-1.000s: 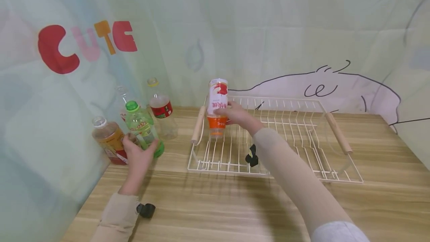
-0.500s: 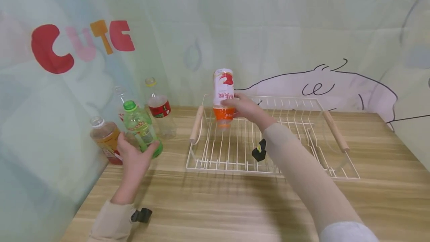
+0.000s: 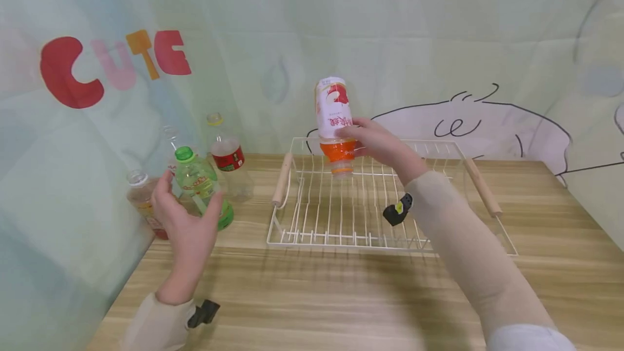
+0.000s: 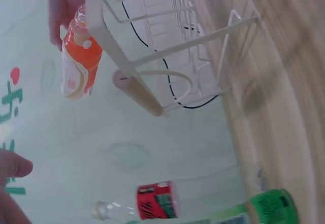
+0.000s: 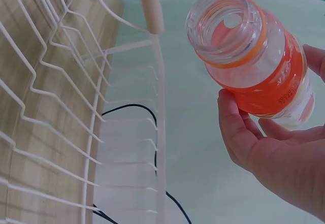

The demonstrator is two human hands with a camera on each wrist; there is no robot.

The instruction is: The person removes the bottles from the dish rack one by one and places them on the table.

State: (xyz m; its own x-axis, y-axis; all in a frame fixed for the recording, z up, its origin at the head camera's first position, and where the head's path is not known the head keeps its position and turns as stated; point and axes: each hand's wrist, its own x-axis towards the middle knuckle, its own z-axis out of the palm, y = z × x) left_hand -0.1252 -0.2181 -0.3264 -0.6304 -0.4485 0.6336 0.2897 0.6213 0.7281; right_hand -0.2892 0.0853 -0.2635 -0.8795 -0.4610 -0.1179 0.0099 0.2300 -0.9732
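My right hand (image 3: 380,142) grips an uncapped bottle (image 3: 333,107) with a white and orange label, mouth down, above the white wire dish rack (image 3: 358,240). In the right wrist view the open mouth of that bottle (image 5: 269,66) points toward the rack bars, fingers and thumb around its side. My left hand (image 3: 187,232) stands before a green plastic bottle (image 3: 197,180), thumb and fingers spread wide. In the left wrist view its fingers (image 4: 15,165) hold nothing. The green bottle stands upright on the wooden table, its lower part partly behind the hand.
Around the green bottle stand a clear bottle with a red label (image 3: 229,161), another clear bottle (image 3: 170,137) and a brownish one (image 3: 141,199). The rack has wooden handles (image 3: 283,180) at both ends. A printed curtain (image 3: 273,26) hangs behind the table (image 3: 302,297).
My right hand has lifted the upside-down bottle higher and to the right, tilting it slightly. My left hand has shifted slightly left, its fingers and thumb spreading wider by the green bottle.
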